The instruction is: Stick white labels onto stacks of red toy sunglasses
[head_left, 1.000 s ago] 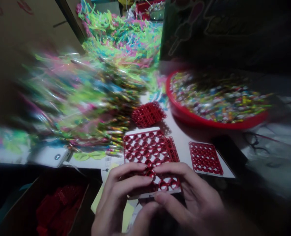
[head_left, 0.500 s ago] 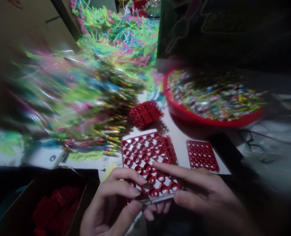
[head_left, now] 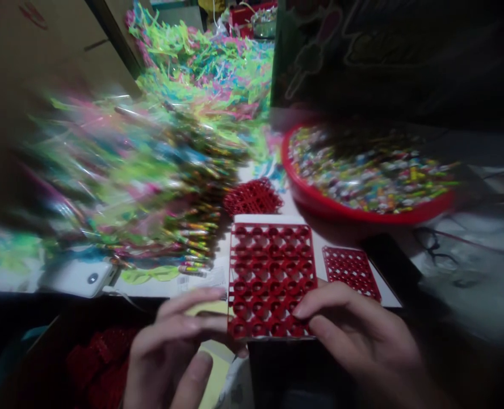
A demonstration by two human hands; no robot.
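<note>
Pinching the red grid (head_left: 273, 278) at lower right with the right hand (head_left: 358, 329), with the left hand (head_left: 162, 352) loosely half-spread at its left edge, contact unclear. Apparently partway through, at the table (head_left: 154, 287) edge, with a flat grid (head_left: 349, 274) and a red stack (head_left: 254, 196) seemingly left.

Front grid (head_left: 274, 258) is dk. red w/ rows of round rings & wht. gaps, side grid (head_left: 351, 271) same red w/ wht. diamond patt., crisscross pile (head_left: 254, 197) deep red, bowl (head_left: 358, 213) bright red, its pcs. (head_left: 362, 176) multicol. (yel., grn., wht., blue), shreds (head_left: 218, 71) lime grn. w/ pink & blue, boxy device (head_left: 75, 275) wht.
</note>
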